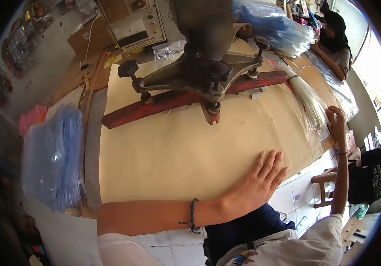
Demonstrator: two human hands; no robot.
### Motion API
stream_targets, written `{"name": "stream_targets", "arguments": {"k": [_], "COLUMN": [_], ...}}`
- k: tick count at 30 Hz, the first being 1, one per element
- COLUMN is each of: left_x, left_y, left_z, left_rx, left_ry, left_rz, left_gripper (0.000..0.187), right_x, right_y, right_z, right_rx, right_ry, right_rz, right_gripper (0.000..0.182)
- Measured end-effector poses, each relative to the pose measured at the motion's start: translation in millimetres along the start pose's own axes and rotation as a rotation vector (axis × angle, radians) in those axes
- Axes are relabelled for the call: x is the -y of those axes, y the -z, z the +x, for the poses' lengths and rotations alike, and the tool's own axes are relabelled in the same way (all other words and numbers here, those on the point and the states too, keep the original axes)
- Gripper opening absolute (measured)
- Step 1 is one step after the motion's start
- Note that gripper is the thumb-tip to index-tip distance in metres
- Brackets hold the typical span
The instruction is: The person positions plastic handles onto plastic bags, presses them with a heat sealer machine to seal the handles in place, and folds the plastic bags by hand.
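My left hand point(263, 177) lies flat on a large cream sheet point(186, 155), its fingers spread and nothing in them. At the right edge of the table, my right hand point(337, 120) has its fingers curled down beside a bundle of long, whitish plastic strips point(308, 99). Whatever is between those fingers is too small to make out. Across the sheet stands a machine head with a dark metal bracket point(186, 77) and black knobs. Under the bracket runs a long red bar point(150, 111), with a short red piece jutting toward me.
Blue clear plastic sleeves point(53, 155) are stacked at the left, beside pink material point(31, 119). More plastic sleeves point(274, 26) lie behind the machine. A control box point(132, 22) stands at the back. Another person point(332, 44) sits at the far right. A wooden stool point(323, 179) stands below.
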State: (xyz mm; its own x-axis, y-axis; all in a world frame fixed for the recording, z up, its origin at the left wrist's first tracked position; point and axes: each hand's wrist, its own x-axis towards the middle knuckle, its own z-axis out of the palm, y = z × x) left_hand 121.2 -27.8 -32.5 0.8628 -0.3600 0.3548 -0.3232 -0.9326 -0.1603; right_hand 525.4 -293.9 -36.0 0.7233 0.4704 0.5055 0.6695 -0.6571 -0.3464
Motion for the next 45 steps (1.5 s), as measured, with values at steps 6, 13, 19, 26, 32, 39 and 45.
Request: {"name": "stream_targets", "arguments": {"k": [6, 13, 19, 26, 32, 39, 45], "left_x": [3, 7, 8, 10, 9, 6, 3], "left_y": [3, 9, 11, 13, 11, 12, 13], "left_z": [0, 2, 4, 3, 3, 5, 7], "left_rx": [0.03, 0.051, 0.059, 0.069, 0.064, 0.104, 0.114], "left_ry": [-0.009, -0.032, -0.021, -0.025, -0.024, -0.019, -0.017], "left_rz": [-0.001, -0.009, -0.03, -0.045, -0.052, 0.019, 0.043], "left_gripper": [0.058, 0.059, 0.059, 0.058, 0.058, 0.058, 0.059], "right_x": [-2, -10, -13, -9, -15, -11, 0], "right_y": [3, -3, -2, -3, -1, -2, 5], "right_z": [-10, -16, -17, -17, -17, -16, -15], "right_rx": [-0.086, -0.171, -0.103, -0.121, -0.106, -0.089, -0.038], "right_ry": [-0.213, -0.338, -0.266, -0.249, -0.275, -0.286, -0.359], "right_rz": [0.139, 0.171, 0.136, 0.104, 0.146, 0.164, 0.1], "right_gripper": [0.033, 0.038, 0.037, 0.03, 0.03, 0.034, 0.04]}}
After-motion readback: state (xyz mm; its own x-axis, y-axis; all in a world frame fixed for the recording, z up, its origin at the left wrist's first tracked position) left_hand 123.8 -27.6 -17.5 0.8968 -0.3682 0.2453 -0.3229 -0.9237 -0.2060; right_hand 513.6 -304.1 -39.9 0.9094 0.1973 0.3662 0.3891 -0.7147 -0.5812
